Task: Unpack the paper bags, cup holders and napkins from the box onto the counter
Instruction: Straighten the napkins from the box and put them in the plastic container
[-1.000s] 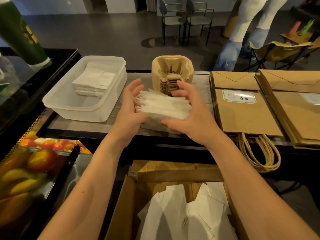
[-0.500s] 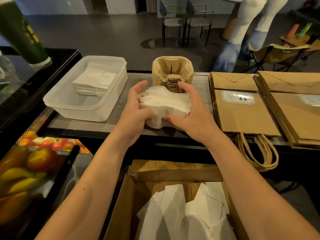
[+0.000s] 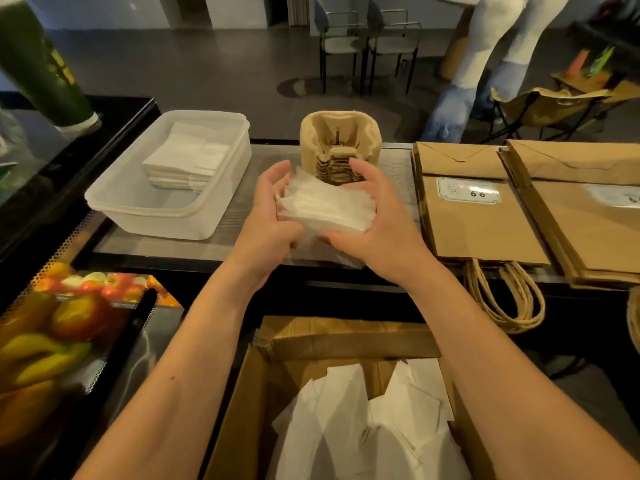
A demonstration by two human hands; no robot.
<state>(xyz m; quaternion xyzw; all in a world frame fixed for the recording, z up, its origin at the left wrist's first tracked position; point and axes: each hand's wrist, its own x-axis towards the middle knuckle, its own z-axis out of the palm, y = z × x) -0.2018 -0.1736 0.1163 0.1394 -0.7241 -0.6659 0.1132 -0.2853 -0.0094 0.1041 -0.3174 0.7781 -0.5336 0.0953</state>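
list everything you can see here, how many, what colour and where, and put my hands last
napkin stack: one, white, held over the counter centre
plastic tub: one, translucent, counter left, with white napkins inside
cup holders: one nested stack, tan, behind the hands
paper bags: two flat piles, brown, counter right, handles over the edge
cardboard box: one, brown, below the counter, white paper inside
chairs: two, dark-framed, on the floor beyond
fruit picture: one, red and yellow, lower left
left hand: grip on the stack's left side
right hand: grip on its right side
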